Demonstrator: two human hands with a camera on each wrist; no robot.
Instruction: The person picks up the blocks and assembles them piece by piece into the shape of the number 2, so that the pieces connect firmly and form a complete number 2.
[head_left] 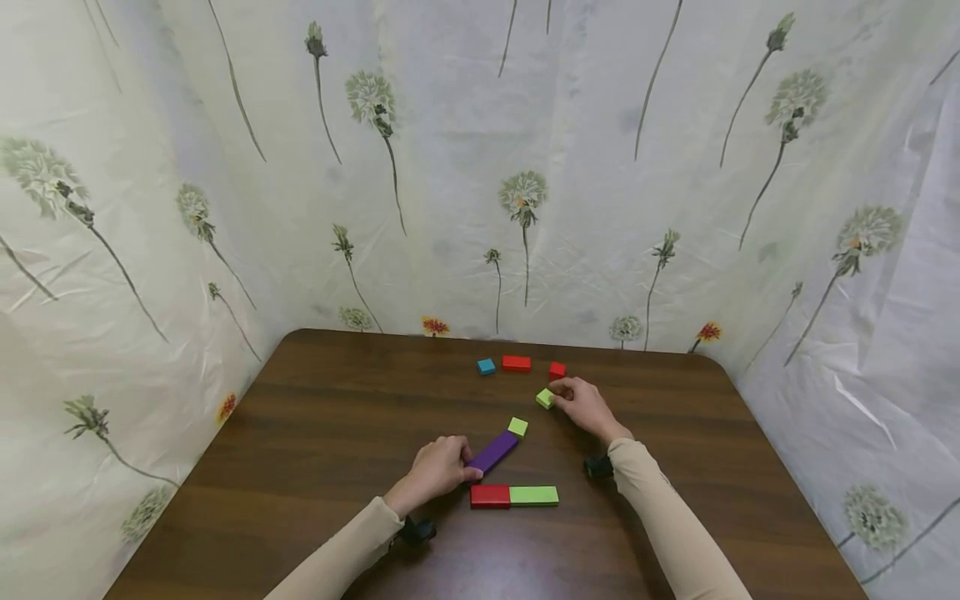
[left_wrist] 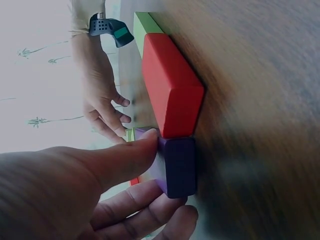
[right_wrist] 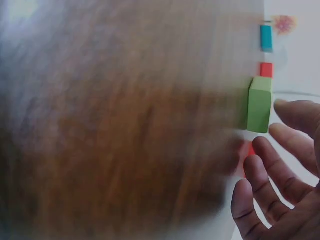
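Observation:
My left hand (head_left: pixel 437 471) pinches the near end of a long purple block (head_left: pixel 495 453) between thumb and fingers. At that block's far end sits a small light green block (head_left: pixel 517 427). A red block (head_left: pixel 490 497) and a longer green block (head_left: pixel 533 496) lie end to end in front; in the left wrist view, the red block (left_wrist: pixel 172 85) meets the purple block's near end. My right hand (head_left: pixel 585 407) is at another small green block (head_left: pixel 545 399), its thumb and index fingertips beside it. In the right wrist view, those fingers are spread beside the green block (right_wrist: pixel 260 106).
Toward the back of the brown wooden table (head_left: pixel 337 408) lie a small blue block (head_left: pixel 486 367), a red block (head_left: pixel 516 363) and a smaller red block (head_left: pixel 557 371), close beyond the right hand. A flower-patterned curtain (head_left: pixel 450 167) hangs behind the table and at both sides.

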